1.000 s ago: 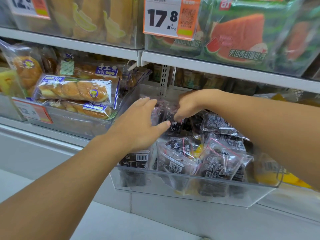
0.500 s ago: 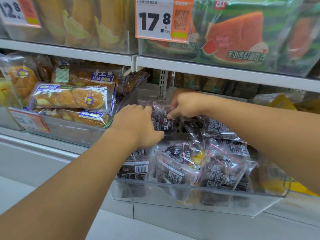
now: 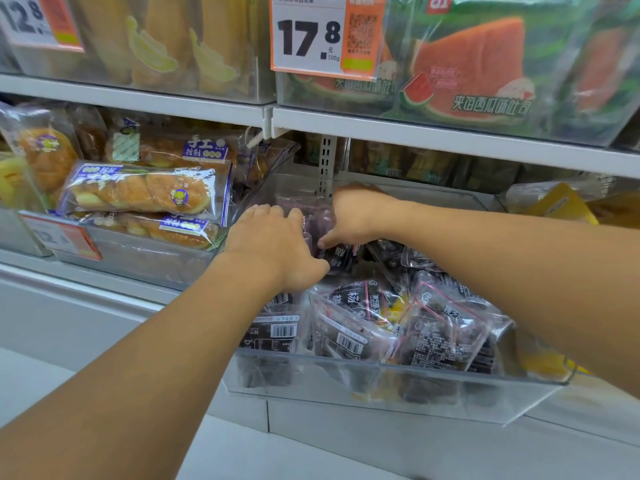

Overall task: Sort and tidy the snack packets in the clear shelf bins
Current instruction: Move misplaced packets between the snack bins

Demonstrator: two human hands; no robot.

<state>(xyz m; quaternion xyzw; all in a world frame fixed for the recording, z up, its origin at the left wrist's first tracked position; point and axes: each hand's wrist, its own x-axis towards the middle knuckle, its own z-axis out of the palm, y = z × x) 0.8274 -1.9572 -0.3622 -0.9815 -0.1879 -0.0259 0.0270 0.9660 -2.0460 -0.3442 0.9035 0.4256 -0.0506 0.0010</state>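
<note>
I face a white metal shelf [image 3: 450, 138] under even, soft store light. Above its edge hangs an orange-and-white price tag [image 3: 323, 36] reading 17.8. Behind the shelf, a perforated upright [image 3: 325, 161] runs down. Below the shelf, a pale base panel [image 3: 381, 441] meets the light floor [image 3: 263, 455].

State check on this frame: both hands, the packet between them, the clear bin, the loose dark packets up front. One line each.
left hand: fingers curled on the dark packet
right hand: pinching the same packet from the far side
dark packet: upright, held between both hands
clear bin: open-topped, part full
front packets: loose, tilted, overlapping
</note>
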